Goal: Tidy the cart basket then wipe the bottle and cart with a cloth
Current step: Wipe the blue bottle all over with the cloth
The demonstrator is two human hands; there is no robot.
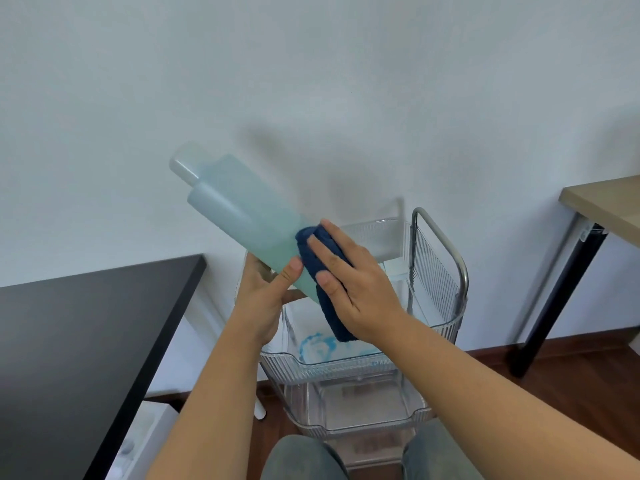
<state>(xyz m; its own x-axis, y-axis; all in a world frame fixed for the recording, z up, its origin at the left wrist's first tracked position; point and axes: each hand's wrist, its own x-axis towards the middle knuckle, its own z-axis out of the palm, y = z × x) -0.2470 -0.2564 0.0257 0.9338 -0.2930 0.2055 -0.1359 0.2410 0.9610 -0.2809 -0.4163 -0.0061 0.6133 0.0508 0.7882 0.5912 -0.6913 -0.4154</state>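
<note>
Step in hand: wiping the bottle (242,216). Basket tidy looks done or nearly so, judging from how little sits in the cart's top basket (446,327).

Left hand (263,292) clamped round the bottle's base end, thumb along its side. We hold it in the air above the cart (440,258), tilted, cap end up and to the left, well off the black tabletop (90,341).

Right hand (353,282) lies flat w/ fingers nearly straight, pressing a folded dark blue cloth (329,299) against the bottle's lower body, just beside the left thumb.

Next move, our judgement: slide the cloth up toward the cap, turn the bottle w/ the left hand to reach the far side, then set it down and go over the cart.

Bottle: tall, pale blue-green, translucent, rounded white cap; upper part blurred, so no label or dirt can be made out. Smooth plastic by the look, prob. slippery if wet; firm grip needed.
</note>
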